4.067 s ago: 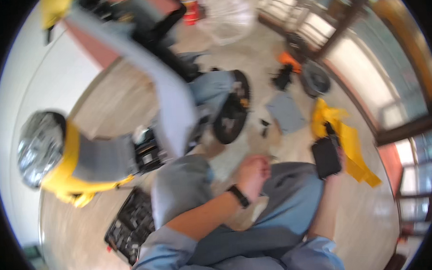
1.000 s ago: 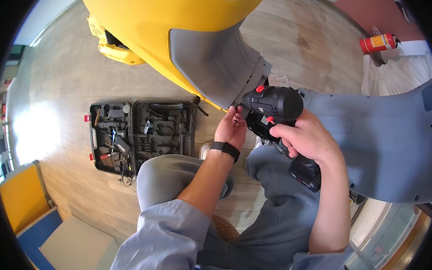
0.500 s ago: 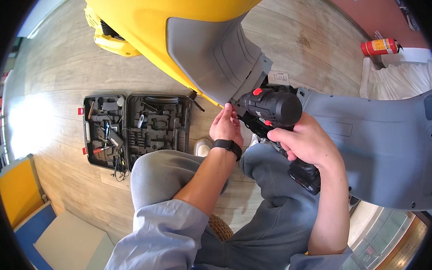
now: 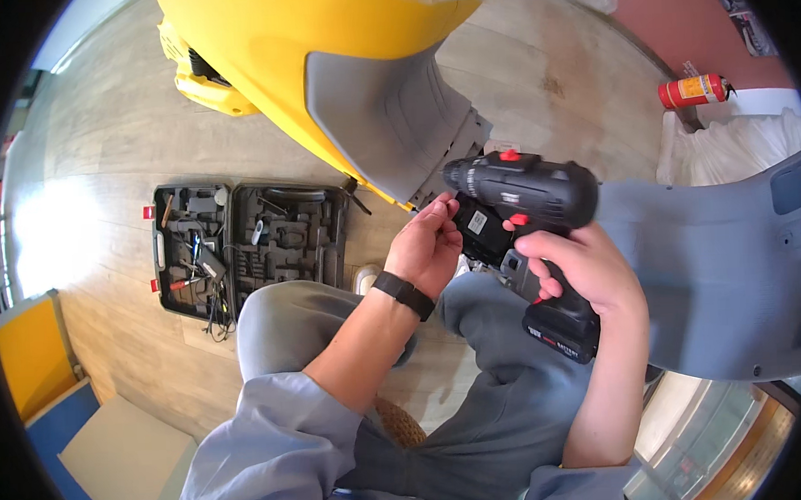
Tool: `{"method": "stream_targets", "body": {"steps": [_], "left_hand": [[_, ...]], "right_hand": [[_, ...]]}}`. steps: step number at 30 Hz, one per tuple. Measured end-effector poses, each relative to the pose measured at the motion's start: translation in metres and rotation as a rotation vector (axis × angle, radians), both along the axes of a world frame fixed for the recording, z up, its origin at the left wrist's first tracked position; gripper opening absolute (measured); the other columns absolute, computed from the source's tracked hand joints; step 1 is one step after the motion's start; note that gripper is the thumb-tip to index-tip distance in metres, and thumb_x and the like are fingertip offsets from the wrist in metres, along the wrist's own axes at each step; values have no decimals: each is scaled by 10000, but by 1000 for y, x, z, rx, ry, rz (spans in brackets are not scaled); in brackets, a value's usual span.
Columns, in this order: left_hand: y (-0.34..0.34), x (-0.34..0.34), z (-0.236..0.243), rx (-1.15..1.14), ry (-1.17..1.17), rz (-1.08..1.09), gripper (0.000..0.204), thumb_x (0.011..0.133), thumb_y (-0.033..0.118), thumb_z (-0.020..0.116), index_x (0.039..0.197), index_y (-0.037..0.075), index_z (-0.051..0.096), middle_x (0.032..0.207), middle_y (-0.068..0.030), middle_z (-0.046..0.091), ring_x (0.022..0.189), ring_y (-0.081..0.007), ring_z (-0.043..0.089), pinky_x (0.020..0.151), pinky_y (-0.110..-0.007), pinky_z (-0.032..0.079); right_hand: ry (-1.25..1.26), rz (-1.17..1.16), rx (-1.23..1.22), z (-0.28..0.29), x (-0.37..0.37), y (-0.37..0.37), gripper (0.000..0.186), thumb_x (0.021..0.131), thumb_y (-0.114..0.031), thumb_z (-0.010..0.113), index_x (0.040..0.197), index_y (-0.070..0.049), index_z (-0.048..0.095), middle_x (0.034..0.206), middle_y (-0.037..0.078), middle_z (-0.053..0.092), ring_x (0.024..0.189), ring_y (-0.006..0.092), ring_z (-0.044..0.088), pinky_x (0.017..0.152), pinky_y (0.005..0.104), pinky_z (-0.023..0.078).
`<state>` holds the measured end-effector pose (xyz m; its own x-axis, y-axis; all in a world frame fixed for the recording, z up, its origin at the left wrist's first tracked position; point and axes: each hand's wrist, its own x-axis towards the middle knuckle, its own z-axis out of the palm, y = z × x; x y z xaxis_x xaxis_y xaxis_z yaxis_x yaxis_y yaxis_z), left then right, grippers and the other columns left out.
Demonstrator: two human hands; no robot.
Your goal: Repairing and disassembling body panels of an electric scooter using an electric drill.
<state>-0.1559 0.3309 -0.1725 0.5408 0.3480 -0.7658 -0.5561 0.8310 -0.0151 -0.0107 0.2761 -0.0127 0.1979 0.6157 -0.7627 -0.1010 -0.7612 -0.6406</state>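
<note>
Bright, even daylight — sharp focus mid-frame, no motion blur. Blown-out glare patch on the wooden floor [image 4: 56, 238] at left, light entering from that side. Soft shadows only. Heavy fisheye bending toward the rim — black vignette at corners, slight edge softness.

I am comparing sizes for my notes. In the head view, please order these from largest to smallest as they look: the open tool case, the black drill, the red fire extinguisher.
1. Open tool case
2. Black drill, though it is nearer the camera, so this ranking is unsure
3. Red fire extinguisher, far off, clearly smallest
</note>
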Motion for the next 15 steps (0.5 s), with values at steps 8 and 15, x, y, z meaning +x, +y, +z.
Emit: {"method": "stream_targets", "body": {"steps": [8,15], "left_hand": [[40,-2,78,176,-237,82,139,940,137,537,1048,56,567,837,-22,552,687,-84,456,608,-215,384],[35,1,98,182,-452,163,171,945,179,534,1058,51,546,815,-4,508,670,-79,414,608,-214,381]], "right_hand": [[458,-294,234,18,21,-43,480,727,-182,562,1135,67,523,549,36,471,379,93,411,416,253,413],[487,-242,314,9,25,-59,620,642,-244,628,1154,81,494,542,47,478,360,99,420,400,256,429]]}}
